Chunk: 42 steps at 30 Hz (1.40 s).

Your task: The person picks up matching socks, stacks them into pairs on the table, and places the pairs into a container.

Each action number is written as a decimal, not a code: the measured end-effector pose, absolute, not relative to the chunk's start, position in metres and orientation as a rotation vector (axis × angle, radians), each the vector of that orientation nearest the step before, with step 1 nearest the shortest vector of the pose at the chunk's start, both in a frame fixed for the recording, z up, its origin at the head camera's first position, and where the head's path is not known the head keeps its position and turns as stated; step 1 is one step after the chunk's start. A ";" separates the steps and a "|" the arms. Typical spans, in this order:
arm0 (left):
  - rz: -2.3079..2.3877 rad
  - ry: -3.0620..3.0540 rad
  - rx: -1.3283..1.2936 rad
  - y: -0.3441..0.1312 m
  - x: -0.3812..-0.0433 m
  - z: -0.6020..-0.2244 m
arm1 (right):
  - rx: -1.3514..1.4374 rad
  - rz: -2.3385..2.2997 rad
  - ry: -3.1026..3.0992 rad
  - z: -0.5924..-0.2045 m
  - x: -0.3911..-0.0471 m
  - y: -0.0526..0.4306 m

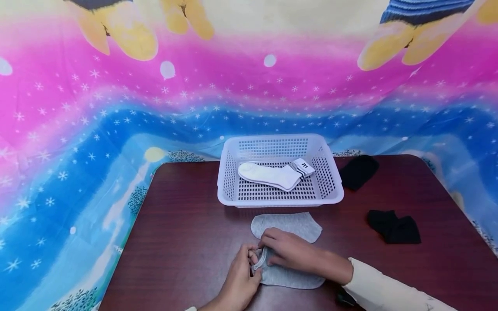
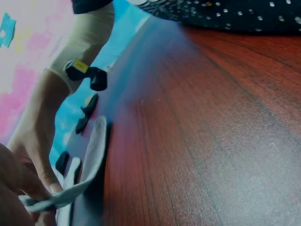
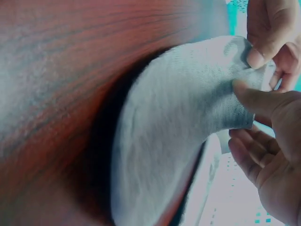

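A grey ankle sock is held near the table's front, its opening towards the left. My left hand pinches the edge of its cuff between thumb and fingers. On the other side of the cuff, my right hand grips the fabric; in the right wrist view the thumb lies on the sock and the fingers are behind it. The sock's toe end extends to the right, under the right forearm. Just beyond, a second grey sock lies flat, partly covered by the right hand.
Behind the socks stands a white perforated basket holding white socks with striped cuffs. Two black socks lie at the right: one sock beside the basket, another sock nearer. A patterned cloth hangs behind the table.
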<state>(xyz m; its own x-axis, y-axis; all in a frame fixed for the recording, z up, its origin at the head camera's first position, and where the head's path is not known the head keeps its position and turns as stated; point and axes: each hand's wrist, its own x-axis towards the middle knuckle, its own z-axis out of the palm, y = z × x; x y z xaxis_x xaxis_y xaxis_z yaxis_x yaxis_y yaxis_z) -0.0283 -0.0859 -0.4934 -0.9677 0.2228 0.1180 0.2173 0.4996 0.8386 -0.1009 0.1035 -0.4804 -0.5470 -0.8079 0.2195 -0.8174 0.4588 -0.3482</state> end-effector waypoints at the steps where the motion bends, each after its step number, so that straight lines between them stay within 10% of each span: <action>1: 1.549 2.733 0.463 -0.084 -0.028 -0.493 | 1.511 0.675 -2.631 -0.478 -0.101 0.105; 10: 1.747 2.860 0.812 -0.072 -0.027 -0.495 | 1.622 0.734 -2.457 -0.457 -0.096 0.120; 18: 1.898 2.586 0.543 -0.067 -0.029 -0.498 | 1.501 1.043 -2.409 -0.438 -0.090 0.129; 42: 1.958 2.066 0.354 -0.084 -0.047 -0.495 | 0.045 1.875 -2.696 -0.427 -0.056 0.185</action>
